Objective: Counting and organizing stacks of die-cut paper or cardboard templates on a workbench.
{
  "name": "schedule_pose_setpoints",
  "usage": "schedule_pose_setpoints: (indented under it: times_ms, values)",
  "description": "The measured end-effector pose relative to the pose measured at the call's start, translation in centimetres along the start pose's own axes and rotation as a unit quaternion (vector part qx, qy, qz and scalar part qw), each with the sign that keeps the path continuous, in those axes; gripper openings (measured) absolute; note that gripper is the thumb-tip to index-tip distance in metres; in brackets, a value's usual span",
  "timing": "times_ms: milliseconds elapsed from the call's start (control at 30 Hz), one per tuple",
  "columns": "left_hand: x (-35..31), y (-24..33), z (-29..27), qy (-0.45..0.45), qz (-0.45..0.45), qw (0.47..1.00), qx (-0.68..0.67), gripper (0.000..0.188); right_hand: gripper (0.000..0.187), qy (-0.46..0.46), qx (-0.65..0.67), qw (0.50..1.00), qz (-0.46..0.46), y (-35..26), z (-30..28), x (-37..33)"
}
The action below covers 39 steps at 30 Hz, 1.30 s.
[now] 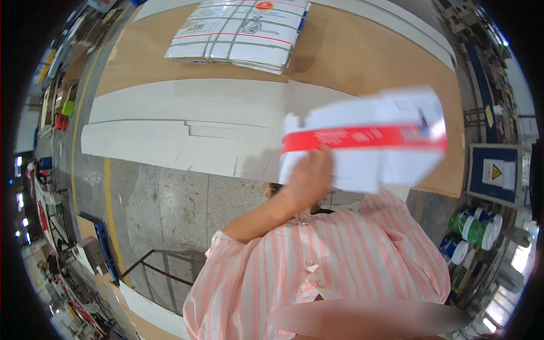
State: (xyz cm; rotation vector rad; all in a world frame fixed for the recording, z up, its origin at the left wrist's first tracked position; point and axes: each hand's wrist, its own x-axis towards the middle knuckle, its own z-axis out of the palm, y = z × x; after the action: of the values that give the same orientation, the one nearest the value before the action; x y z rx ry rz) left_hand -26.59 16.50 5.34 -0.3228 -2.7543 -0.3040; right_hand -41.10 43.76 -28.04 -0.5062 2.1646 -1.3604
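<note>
In front of my chest is a flat cardboard carton blank, white with a wide red band, its edges smeared by motion. My left hand grips its lower left part, with fingers lying over the red band. My right hand is hidden behind the blank; only the striped right sleeve shows below it. Under and left of the blank, long white cardboard sheets with cut lines lie on the table. Farther back sits a stack of printed flat cartons, tied with green straps.
Brown cardboard covers the table top. To the right stand a blue cabinet with a warning sign and several paint buckets. A dark metal frame stands on the floor at lower left, near a yellow floor line.
</note>
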Motion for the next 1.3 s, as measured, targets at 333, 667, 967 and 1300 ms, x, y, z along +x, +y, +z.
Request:
schedule_pose_setpoints:
  times_ms: [333, 667, 967, 1300]
  values:
    - [-9.3, -9.3, 1.6, 0.145, -0.397, 0.799, -0.428, 0.05, 0.07, 0.111, -0.54, 0.834, -0.031, -13.0, 1.3, -2.0]
    - [-21.3, -21.2, 10.6, 0.397, -0.586, 0.398, -0.584, 0.044, 0.07, 0.113, -0.529, 0.84, -0.045, -13.9, 1.4, -1.9]
    - [-21.2, -20.7, 11.0, 0.392, -0.593, 0.439, -0.549, 0.038, 0.07, 0.126, -0.526, 0.84, -0.023, -13.0, 0.7, -2.5]
    - [-20.5, -19.7, 11.1, 0.368, -0.556, 0.596, -0.447, 0.041, 0.071, 0.121, -0.519, 0.846, -0.018, -12.8, -0.4, -2.8]
